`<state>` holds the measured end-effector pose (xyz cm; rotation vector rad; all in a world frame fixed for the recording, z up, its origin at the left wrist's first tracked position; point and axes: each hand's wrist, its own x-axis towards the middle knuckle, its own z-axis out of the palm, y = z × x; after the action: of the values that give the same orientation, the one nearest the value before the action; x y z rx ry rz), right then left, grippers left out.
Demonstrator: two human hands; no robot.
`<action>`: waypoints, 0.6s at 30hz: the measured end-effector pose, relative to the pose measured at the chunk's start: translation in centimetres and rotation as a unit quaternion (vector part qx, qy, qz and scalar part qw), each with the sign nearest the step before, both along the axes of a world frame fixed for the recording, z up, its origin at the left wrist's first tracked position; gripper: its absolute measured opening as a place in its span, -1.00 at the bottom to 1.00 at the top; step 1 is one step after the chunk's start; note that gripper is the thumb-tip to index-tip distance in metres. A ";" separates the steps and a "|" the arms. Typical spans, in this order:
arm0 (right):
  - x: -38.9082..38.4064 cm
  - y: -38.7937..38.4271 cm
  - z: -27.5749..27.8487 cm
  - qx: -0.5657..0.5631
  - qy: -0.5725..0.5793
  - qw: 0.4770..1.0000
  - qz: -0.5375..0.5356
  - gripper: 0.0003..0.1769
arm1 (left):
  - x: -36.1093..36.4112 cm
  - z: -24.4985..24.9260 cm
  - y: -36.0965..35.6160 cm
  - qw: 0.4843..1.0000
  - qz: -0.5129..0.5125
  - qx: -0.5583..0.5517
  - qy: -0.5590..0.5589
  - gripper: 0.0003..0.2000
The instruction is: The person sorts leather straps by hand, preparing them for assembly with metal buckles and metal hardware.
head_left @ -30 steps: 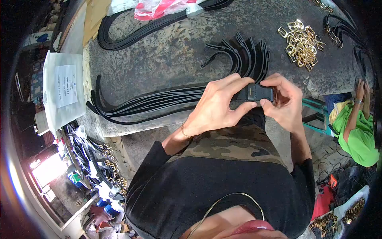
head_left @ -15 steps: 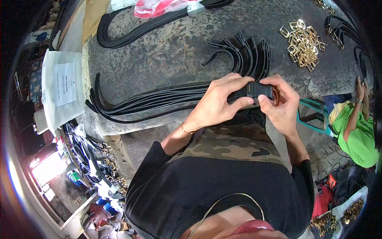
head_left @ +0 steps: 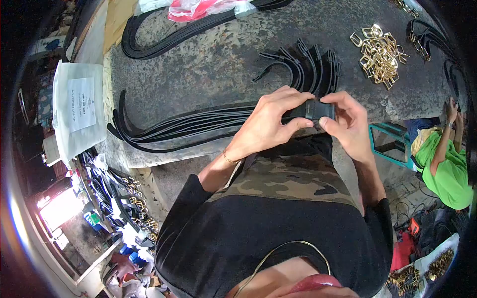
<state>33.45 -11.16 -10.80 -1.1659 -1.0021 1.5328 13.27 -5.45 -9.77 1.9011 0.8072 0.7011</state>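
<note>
Between my two hands, at the front edge of the table, is a black belt strap (head_left: 311,109) with its end toward the right. My left hand (head_left: 273,116) pinches the strap between thumb and fingers from the left. From the right, my right hand (head_left: 348,119) closes its thumb and fingertips on the strap's end. A narrow band crosses the strap between my thumbs; its details are too small to tell. Just beyond my hands lie several black strap ends (head_left: 318,69), fanned out. Long black straps (head_left: 189,124) run along the table edge to the left.
A heap of gold buckle frames (head_left: 380,57) lies on the worn dark table (head_left: 198,84). More straps (head_left: 164,47) curve at the back left. A white bag with a paper label (head_left: 82,109) hangs at the left edge. A person in green (head_left: 444,169) works at the right.
The strap's end has turned between my fingers: a brown side showed near my right hand before, and now a flat black face shows. Both hands have shifted slightly left.
</note>
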 end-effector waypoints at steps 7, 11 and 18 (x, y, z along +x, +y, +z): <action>1.2 -0.1 -0.6 -0.115 0.041 0.989 0.078 -0.72 | -0.5 -0.3 -0.9 0.999 -0.030 0.009 0.009 -0.50; 1.4 -0.7 -0.7 -0.141 0.024 0.986 0.091 -0.77 | -0.3 -0.8 -1.7 0.996 -0.066 0.046 0.023 -0.50; 1.9 -0.7 -1.0 -0.130 0.004 0.986 0.105 -0.82 | 0.0 -1.3 -2.2 0.993 -0.089 0.056 0.046 -0.49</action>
<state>35.39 -11.85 -11.82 -1.2632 -0.9640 1.8793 13.26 -7.61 -11.06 2.0901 0.6569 0.5626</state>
